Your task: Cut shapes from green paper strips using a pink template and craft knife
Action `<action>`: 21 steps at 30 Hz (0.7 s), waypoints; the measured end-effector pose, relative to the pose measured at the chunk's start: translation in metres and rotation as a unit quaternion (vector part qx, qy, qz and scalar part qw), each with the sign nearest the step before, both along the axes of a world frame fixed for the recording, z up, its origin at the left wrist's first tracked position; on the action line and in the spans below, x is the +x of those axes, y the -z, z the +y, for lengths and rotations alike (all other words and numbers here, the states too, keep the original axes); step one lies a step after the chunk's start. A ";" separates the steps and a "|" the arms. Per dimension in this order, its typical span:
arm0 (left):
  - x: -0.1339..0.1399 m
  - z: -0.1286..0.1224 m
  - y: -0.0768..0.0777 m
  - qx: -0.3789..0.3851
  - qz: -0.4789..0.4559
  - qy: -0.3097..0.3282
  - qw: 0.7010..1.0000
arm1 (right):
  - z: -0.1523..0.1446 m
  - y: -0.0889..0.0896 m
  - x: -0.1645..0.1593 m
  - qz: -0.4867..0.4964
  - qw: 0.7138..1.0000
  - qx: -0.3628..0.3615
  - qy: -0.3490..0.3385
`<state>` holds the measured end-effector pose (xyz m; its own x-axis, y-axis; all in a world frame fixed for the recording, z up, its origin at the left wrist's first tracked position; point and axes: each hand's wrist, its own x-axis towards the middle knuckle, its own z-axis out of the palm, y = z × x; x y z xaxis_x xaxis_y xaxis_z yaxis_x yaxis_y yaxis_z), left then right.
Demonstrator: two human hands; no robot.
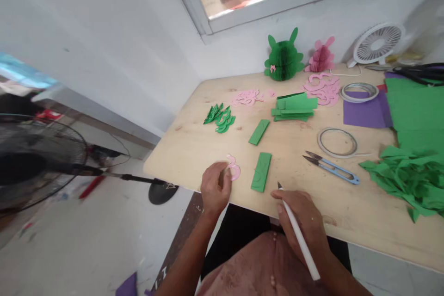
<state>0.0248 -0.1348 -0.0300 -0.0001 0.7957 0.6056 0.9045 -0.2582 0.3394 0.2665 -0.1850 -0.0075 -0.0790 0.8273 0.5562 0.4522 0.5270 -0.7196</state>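
Note:
Near the table's front edge, my left hand (215,186) has its fingers closed on the edge of a pink paper cutout (236,171) with a curvy outline. In my right hand (305,217) is a white pencil (300,239), its dark tip pointing up and left over the wood. Between the hands lies a green paper strip (261,173) with a curvy outline drawn on it. A second green strip (259,132) lies just behind it. To the right of these rest blue-handled thread snips (335,169), blades apart.
Green cutouts (225,120), pink cutouts (247,97) and a stack of folded green paper (294,107) lie farther back. Tape rolls (337,142), purple paper (366,110) and crumpled green scraps (409,178) are on the right. A green paper figure (283,60) and white fan (378,44) stand by the wall.

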 end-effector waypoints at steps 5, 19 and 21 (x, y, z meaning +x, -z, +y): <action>0.001 -0.001 -0.001 0.012 -0.012 -0.008 1.000 | 0.002 0.001 0.003 0.004 0.998 0.009 -0.057; 0.005 0.005 -0.002 0.011 -0.021 -0.019 1.000 | 0.011 0.012 0.013 -0.030 0.989 0.042 -0.137; 0.006 0.004 -0.001 0.015 -0.018 -0.024 0.999 | 0.011 0.013 0.013 -0.034 0.989 0.050 -0.132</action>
